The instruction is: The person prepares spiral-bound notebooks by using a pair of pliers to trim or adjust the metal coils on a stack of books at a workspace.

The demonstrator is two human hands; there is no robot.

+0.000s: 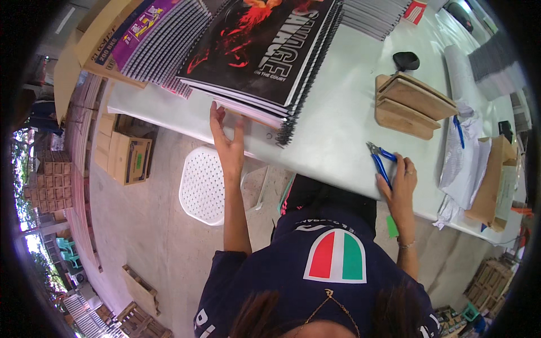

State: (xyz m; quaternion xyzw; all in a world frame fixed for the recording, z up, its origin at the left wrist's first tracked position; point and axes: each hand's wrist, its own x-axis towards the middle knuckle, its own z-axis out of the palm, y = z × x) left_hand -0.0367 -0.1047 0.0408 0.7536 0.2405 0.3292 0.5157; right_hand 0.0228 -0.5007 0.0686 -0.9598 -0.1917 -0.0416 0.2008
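A stack of spiral notebooks (242,56) with black and red covers lies at the table's near edge, black coils along its right side. My left hand (227,147) is at the stack's near edge, fingers and thumb apart; whether the fingertips touch the lowest notebook I cannot tell. To the right, my right hand (403,183) has its fingers closed round the blue handles of small wire cutters (381,163). The cutters' jaws point away from me, low over the white tabletop.
More spiral notebooks (160,50) stand at the left by a cardboard box (98,48). A wooden stand (414,104) and a black object (406,60) lie right of the stack. Wrapping sheet (465,163) and an open carton (493,183) are far right. A white stool (203,186) stands below.
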